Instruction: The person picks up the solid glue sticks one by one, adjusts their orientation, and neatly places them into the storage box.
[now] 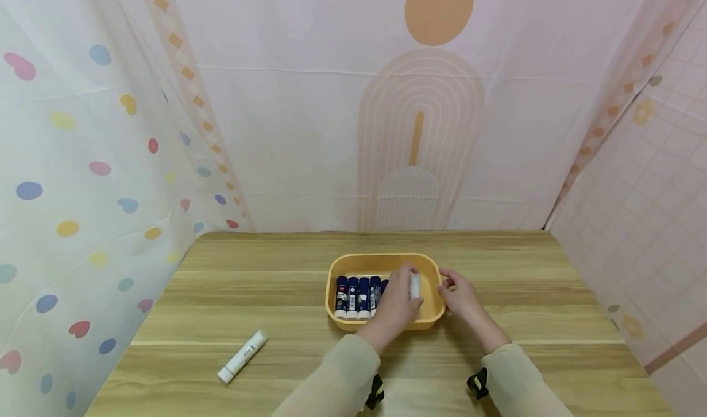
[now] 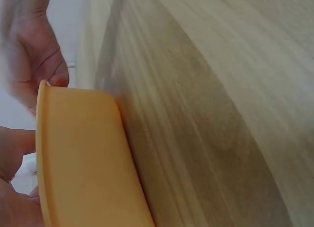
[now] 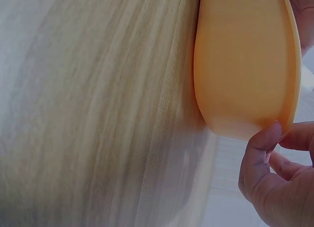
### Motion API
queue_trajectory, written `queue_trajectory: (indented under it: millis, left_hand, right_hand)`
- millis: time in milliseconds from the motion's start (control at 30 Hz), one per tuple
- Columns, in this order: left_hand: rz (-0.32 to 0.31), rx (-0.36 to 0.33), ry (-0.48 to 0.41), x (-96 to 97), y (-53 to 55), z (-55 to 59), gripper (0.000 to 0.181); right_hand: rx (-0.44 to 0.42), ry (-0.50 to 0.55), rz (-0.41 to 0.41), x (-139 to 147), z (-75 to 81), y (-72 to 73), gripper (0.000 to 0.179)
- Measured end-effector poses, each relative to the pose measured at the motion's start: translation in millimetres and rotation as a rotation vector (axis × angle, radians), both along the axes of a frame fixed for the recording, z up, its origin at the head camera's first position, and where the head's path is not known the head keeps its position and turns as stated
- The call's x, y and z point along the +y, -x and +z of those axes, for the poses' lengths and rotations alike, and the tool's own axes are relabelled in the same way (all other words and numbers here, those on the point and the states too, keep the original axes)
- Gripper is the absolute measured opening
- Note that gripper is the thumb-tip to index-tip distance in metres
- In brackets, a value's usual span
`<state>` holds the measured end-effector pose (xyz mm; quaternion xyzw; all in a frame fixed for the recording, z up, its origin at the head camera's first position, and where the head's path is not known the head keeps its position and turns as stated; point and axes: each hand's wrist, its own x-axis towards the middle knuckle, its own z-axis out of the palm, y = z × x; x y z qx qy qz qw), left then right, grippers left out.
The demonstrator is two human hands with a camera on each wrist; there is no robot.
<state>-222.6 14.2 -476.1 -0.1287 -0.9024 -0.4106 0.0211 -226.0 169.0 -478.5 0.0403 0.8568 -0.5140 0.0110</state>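
A yellow-orange plastic tray [image 1: 381, 259] stands on the table. In its left part several dark blue glue sticks with white ends [image 1: 352, 297] lie side by side. My left hand [image 1: 393, 306] reaches over the front rim and holds a white glue stick [image 1: 415, 287] inside the tray, right of the blue row. Part of that row is hidden behind this hand. My right hand [image 1: 463, 295] pinches the tray's right rim between thumb and fingers; the right wrist view shows the thumb [image 3: 267, 136] against the outer wall.
Another white glue stick [image 1: 243, 357] lies slanted on the wooden table [image 1: 276, 294], left of the tray. Patterned curtains [image 1: 298, 128] hang behind the table and at both sides.
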Motion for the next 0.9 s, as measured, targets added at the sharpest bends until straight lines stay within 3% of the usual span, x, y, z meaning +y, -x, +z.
queue_trajectory:
  millis: [300, 633, 900]
  left_hand:
    - [0.014, -0.014, 0.166, 4.8, -0.1, -4.8, 0.052]
    - [0.082, 0.095, 0.356, 6.9, 9.2, -7.0, 0.055]
    - [0.102, 0.069, 0.457, 5.3, 12.3, -11.7, 0.058]
  right_hand:
    - [0.03, 0.002, 0.006, 0.6, 0.5, -1.4, 0.04]
    - [0.022, -0.014, 0.005, 2.0, 1.6, -2.1, 0.04]
    - [-0.005, -0.027, 0.01, 2.5, 0.9, -4.2, 0.041]
